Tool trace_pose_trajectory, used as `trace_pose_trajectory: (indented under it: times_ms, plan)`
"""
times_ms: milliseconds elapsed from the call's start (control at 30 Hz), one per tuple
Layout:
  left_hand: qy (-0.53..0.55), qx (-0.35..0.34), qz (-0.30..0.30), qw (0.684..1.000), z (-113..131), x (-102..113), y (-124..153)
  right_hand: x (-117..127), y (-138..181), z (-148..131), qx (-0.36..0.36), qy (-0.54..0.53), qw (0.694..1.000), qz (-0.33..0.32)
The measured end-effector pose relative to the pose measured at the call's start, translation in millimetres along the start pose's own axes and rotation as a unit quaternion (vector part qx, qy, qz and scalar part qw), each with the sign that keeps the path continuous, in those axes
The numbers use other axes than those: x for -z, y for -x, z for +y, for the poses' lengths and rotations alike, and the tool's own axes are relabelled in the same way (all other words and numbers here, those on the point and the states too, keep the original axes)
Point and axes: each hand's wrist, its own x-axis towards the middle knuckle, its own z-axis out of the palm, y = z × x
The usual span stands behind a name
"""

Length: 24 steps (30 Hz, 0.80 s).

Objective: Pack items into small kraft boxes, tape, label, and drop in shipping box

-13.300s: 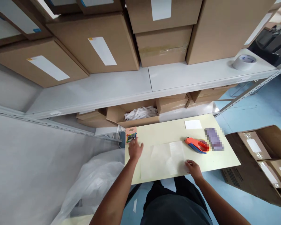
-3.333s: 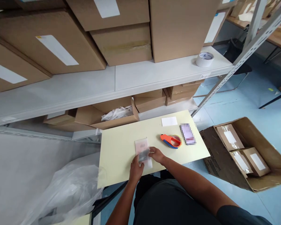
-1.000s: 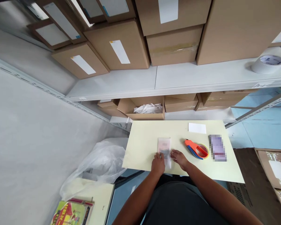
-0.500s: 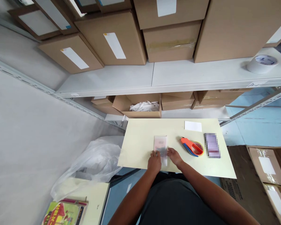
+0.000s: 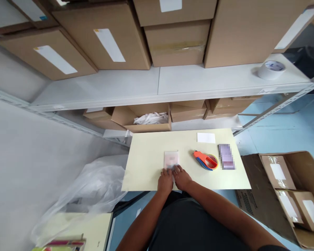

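A small, flat, translucent plastic bag [image 5: 171, 157] with pinkish and grey contents lies on the cream tabletop [image 5: 143, 157]. My left hand [image 5: 165, 181] has its fingers curled over the lower left part of the bag. Across its lower right part my right hand [image 5: 182, 177] presses bent fingers down, close beside the left ones. Both hands cover the bag's near end. To the right lies an orange and blue tape dispenser [image 5: 205, 160] with a roll in it. Beyond that are a blurred purple item [image 5: 226, 157] and a white card [image 5: 206, 137].
Behind the table, an open cardboard box [image 5: 146, 128] with white strips stands on the lower shelf. A tape roll [image 5: 271, 70] sits on the upper shelf [image 5: 188, 82] near closed cartons [image 5: 178, 42]. A plastic sack [image 5: 94, 188] is at left, a large open carton [image 5: 267, 205] at right.
My right hand has moved from the bag's right edge onto its lower part, next to my left hand. The view has shifted, so the whole scene appears farther left.
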Motion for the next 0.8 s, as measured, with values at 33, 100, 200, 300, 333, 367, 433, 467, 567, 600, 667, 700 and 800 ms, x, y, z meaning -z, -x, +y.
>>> trace_pose_trajectory:
  times_ms: [33,100,200,300,333,367,433,467,567,600,667,700,800]
  plan:
    - [-0.006,-0.001,0.000,1.000,-0.6,1.1,-1.0,1.0,-1.8,-1.8,-0.001,0.007,1.000,-0.004]
    - [-0.011,-0.005,-0.005,1.000,-2.8,2.9,-3.9,4.8,-6.5,-7.1,-0.007,0.027,1.000,-0.015]
    - [-0.006,-0.022,-0.019,1.000,-8.0,5.2,-8.9,11.8,-16.6,-15.8,-0.027,0.043,0.998,-0.030]
    - [0.002,-0.045,-0.031,0.998,-14.7,7.6,-11.5,15.9,-28.0,-22.8,-0.056,0.035,0.996,-0.064]
    - [0.004,-0.052,-0.033,0.998,-17.1,8.5,-11.7,16.4,-31.8,-25.0,-0.066,0.032,0.994,-0.079]
    - [0.004,-0.059,-0.036,0.998,-19.6,9.4,-11.6,16.7,-35.4,-27.3,-0.075,0.031,0.992,-0.094]
    - [0.005,-0.071,-0.040,0.997,-24.9,10.9,-11.2,17.2,-42.3,-32.2,-0.096,0.031,0.988,-0.116]
    - [0.007,-0.078,-0.041,0.996,-27.7,11.3,-11.1,17.6,-45.5,-34.9,-0.109,0.032,0.986,-0.123]
    - [0.022,-0.100,-0.033,0.994,-37.1,10.5,-11.6,19.9,-53.1,-43.1,-0.145,0.040,0.979,-0.136]
    - [0.026,-0.110,-0.023,0.993,-40.2,9.6,-12.1,20.8,-54.6,-45.6,-0.152,0.047,0.978,-0.136]
    - [0.031,-0.132,0.000,0.991,-45.9,7.0,-13.6,22.4,-55.5,-49.9,-0.159,0.063,0.977,-0.129]
    - [0.030,-0.142,0.011,0.989,-48.2,5.6,-14.6,22.8,-54.9,-51.5,-0.159,0.072,0.977,-0.124]
    - [0.023,-0.159,0.028,0.987,-52.4,1.8,-17.6,21.4,-49.6,-54.3,-0.155,0.086,0.978,-0.111]
